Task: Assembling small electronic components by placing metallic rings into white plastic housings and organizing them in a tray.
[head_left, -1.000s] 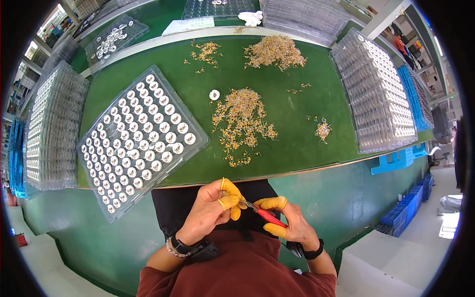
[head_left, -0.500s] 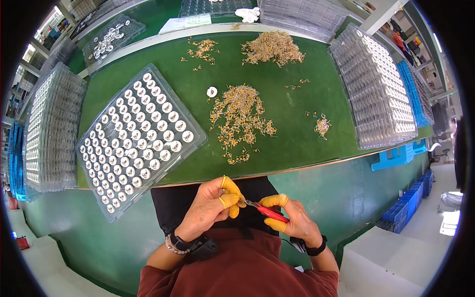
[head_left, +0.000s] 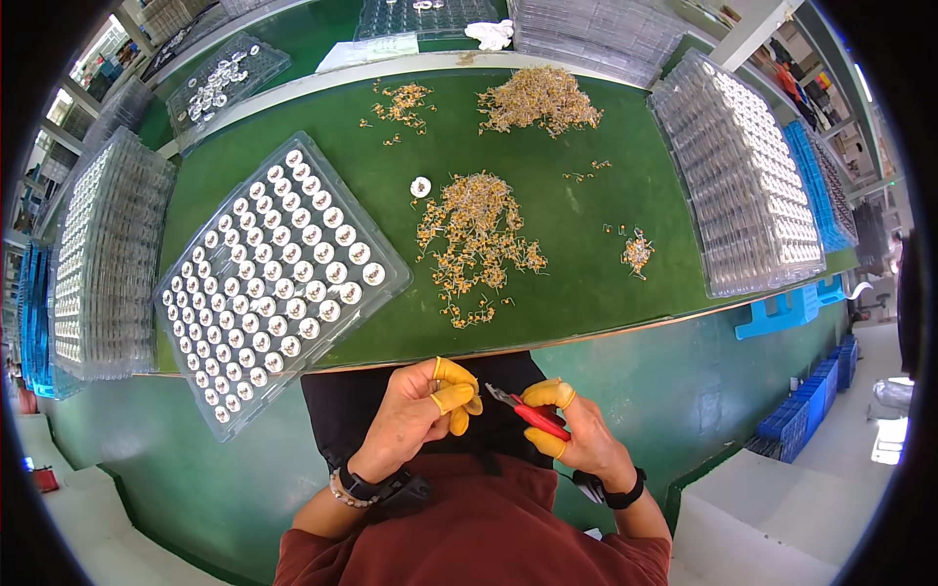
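My left hand (head_left: 415, 410), with yellow finger cots on its fingertips, is closed in a pinch over my lap; what sits between the fingers is too small to make out. In my right hand (head_left: 584, 435), also wearing finger cots, is a pair of red-handled pliers or cutters (head_left: 539, 420). Their metal jaws point at the left fingertips, a small gap apart. Ahead on the green table (head_left: 586, 283) lies a heap of small orange-yellow parts with wire leads (head_left: 479, 225). One round white piece (head_left: 420, 187) rests beside that heap.
To the left, a clear tray (head_left: 386, 278) of round white pieces overhangs the table's front edge. Stacked trays stand at the left (head_left: 112, 264) and right (head_left: 747, 186). Other heaps of wired parts (head_left: 539, 100) lie farther back. A blue stool (head_left: 782, 311) is below right.
The cutter jaws have drawn back rightward from the left fingertips, leaving a gap. Both hands otherwise keep nearly the same place; the view has shifted slightly.
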`<move>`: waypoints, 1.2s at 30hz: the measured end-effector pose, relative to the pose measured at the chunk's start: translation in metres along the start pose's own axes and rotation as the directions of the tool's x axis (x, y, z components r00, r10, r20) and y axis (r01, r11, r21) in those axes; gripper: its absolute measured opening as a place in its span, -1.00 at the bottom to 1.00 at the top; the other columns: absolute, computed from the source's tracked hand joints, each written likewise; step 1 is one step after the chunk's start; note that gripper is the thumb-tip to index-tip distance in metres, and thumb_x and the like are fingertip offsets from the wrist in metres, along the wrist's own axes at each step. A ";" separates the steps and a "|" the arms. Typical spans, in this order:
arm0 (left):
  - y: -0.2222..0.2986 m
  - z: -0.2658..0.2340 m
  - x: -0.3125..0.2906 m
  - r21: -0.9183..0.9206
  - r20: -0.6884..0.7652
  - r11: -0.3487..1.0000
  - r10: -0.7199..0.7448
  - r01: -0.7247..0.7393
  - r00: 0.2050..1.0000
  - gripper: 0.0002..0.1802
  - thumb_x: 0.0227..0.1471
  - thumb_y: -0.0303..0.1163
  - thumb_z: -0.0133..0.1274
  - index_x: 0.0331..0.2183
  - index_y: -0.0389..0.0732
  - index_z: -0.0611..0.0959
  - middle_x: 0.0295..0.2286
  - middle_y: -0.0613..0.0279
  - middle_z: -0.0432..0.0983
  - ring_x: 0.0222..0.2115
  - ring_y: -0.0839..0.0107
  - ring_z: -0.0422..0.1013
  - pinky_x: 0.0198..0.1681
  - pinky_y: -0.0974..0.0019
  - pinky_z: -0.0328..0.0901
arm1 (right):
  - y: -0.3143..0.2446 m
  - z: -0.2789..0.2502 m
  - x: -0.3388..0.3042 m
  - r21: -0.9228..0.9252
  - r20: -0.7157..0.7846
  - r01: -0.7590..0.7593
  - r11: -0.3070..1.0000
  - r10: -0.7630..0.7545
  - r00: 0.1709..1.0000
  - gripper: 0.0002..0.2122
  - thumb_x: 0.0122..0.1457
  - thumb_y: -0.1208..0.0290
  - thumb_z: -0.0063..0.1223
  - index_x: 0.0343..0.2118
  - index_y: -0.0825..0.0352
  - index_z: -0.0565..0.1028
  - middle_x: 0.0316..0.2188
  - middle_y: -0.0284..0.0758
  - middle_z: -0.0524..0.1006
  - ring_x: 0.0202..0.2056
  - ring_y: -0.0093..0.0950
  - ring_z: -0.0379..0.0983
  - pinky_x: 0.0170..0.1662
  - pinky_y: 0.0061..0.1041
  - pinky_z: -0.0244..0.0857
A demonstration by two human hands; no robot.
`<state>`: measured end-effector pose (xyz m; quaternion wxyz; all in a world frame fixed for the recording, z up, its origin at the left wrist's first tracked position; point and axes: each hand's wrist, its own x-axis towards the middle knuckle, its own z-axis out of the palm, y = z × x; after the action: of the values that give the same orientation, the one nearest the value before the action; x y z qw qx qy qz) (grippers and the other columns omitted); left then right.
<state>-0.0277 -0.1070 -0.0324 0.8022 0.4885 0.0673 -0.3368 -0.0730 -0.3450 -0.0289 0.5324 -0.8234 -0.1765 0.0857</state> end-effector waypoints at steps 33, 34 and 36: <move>-0.004 0.003 -0.001 0.158 -0.013 0.987 -0.042 0.043 0.999 -0.93 0.06 -0.50 0.04 -0.37 -0.26 0.59 -0.58 0.27 0.51 -0.69 0.65 0.31 -0.71 0.60 0.00 | -0.001 0.004 -0.001 -0.001 0.062 -0.003 1.000 0.003 0.998 -0.70 0.01 0.54 0.18 -0.17 0.32 0.41 -0.40 -0.21 0.47 -0.39 -0.18 0.43 -0.31 -0.35 0.33; -0.004 0.003 0.001 0.156 -0.015 0.987 -0.041 0.043 0.999 -0.93 0.06 -0.50 0.05 -0.37 -0.26 0.59 -0.58 0.27 0.51 -0.69 0.65 0.31 -0.71 0.60 0.01 | 0.000 0.003 0.001 0.007 0.058 0.011 1.000 -0.012 0.998 -0.70 0.01 0.56 0.18 -0.17 0.33 0.41 -0.40 -0.21 0.47 -0.39 -0.18 0.43 -0.32 -0.35 0.33; -0.002 0.003 0.003 0.153 -0.006 0.987 -0.043 0.043 0.999 -0.93 0.06 -0.49 0.05 -0.38 -0.26 0.59 -0.58 0.27 0.51 -0.69 0.65 0.31 -0.71 0.60 0.01 | 0.001 -0.001 0.002 -0.032 0.044 0.030 0.999 -0.028 0.999 -0.70 0.01 0.57 0.18 -0.17 0.34 0.40 -0.40 -0.21 0.47 -0.38 -0.18 0.44 -0.31 -0.35 0.33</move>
<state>-0.0278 -0.1117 -0.0336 0.7547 0.5476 0.0528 -0.3574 -0.0703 -0.3458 -0.0293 0.5162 -0.8273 -0.2013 0.0930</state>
